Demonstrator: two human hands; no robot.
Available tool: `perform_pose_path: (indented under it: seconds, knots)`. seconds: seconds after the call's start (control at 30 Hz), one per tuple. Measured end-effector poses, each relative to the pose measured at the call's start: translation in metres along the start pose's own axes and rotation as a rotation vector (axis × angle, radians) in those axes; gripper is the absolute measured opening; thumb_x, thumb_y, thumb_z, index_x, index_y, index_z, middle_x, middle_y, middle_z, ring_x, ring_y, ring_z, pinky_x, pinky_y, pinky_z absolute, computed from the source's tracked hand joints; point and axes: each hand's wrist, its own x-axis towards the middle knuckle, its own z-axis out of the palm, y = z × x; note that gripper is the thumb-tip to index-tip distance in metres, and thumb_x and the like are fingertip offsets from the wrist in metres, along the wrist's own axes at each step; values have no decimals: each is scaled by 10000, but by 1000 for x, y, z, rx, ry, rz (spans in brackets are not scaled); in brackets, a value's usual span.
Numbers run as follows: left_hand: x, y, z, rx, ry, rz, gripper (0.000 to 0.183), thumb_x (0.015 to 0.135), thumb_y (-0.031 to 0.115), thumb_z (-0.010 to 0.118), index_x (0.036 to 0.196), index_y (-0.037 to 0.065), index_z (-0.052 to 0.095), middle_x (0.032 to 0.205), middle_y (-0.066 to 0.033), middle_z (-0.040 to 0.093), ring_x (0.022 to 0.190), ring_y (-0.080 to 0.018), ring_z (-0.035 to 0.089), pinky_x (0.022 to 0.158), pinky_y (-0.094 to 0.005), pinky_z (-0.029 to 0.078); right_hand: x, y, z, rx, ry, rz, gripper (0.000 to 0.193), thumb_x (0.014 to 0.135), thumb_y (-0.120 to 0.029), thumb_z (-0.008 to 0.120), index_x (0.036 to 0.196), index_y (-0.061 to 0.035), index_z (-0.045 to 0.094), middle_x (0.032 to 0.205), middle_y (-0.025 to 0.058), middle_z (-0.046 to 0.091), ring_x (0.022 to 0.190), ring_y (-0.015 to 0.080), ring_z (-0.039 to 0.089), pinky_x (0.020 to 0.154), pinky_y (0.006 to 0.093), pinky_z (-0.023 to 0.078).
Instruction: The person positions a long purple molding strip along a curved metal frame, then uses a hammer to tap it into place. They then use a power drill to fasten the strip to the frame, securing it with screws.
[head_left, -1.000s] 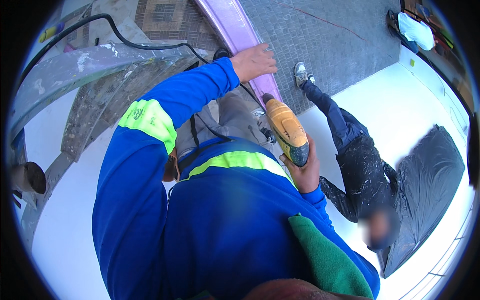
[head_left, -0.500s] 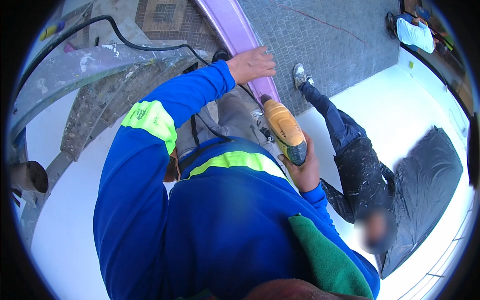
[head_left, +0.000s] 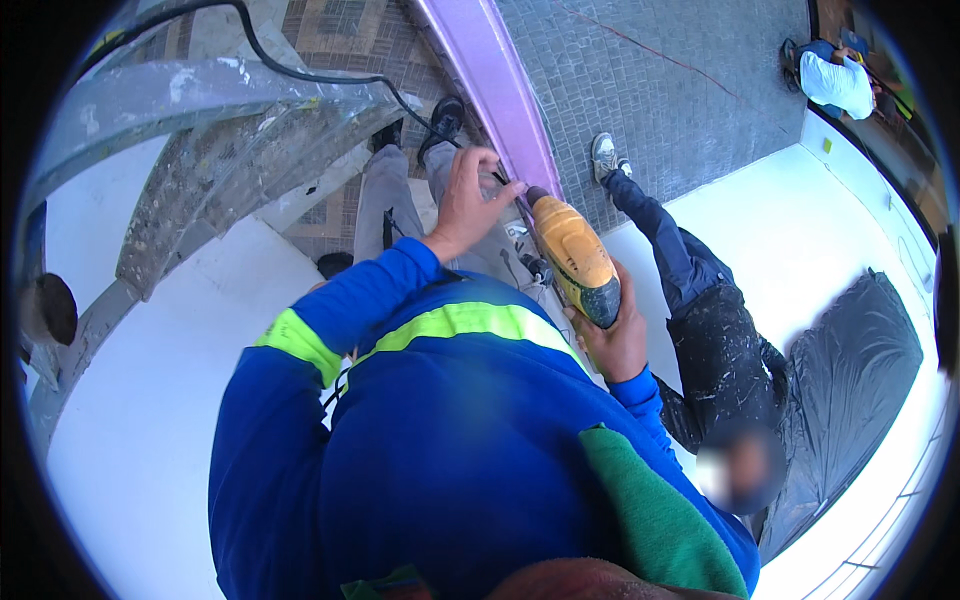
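My right hand (head_left: 622, 335) is wrapped around a worn yellow power drill (head_left: 574, 252) with a dark rear end. The drill's dark chuck points up and left, close beside a long lilac-painted beam (head_left: 492, 85). My left hand (head_left: 466, 208) is beside the beam, left of the chuck, with its thumb and fingers curled together. A thin dark piece shows between these fingertips; I cannot make out what it is. The black cable (head_left: 330, 78) comes from the upper left and passes behind my left hand.
A grey, paint-spattered curved staircase (head_left: 235, 140) stands at left. On the right a person in dark, paint-flecked clothes (head_left: 715, 320) stands near a black plastic-covered thing (head_left: 855, 370). Another person in a white shirt (head_left: 838, 82) is farther off. A thin red line (head_left: 650, 50) crosses the grey paving.
My left hand has left the beam's top and moved down and left, and its fingers have curled. The drill stays in my right hand, almost in place. The view has shifted slightly.
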Motion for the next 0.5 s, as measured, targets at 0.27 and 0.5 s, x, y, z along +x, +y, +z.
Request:
perform_pose_path:
  seconds: [0.27,0.5]
  knots:
    - [-20,-65,52,-694,-143,-665,432,946,383,731,1173,55,564,1081,-47,618,962,-137,570,837,-319,486,1,-2,-2,-38,58,-198,805,790,-195,849,1465,-109,420,1139,250,700,1087,413,690,875,426,560]
    - [-16,-83,74,-776,-100,-525,409,978,391,690,1182,59,565,1070,-27,622,941,-106,574,815,-296,482,0,-3,-2,-69,68,-227,812,790,-190,853,1471,-98,421,1143,235,707,1091,398,697,886,420,560]
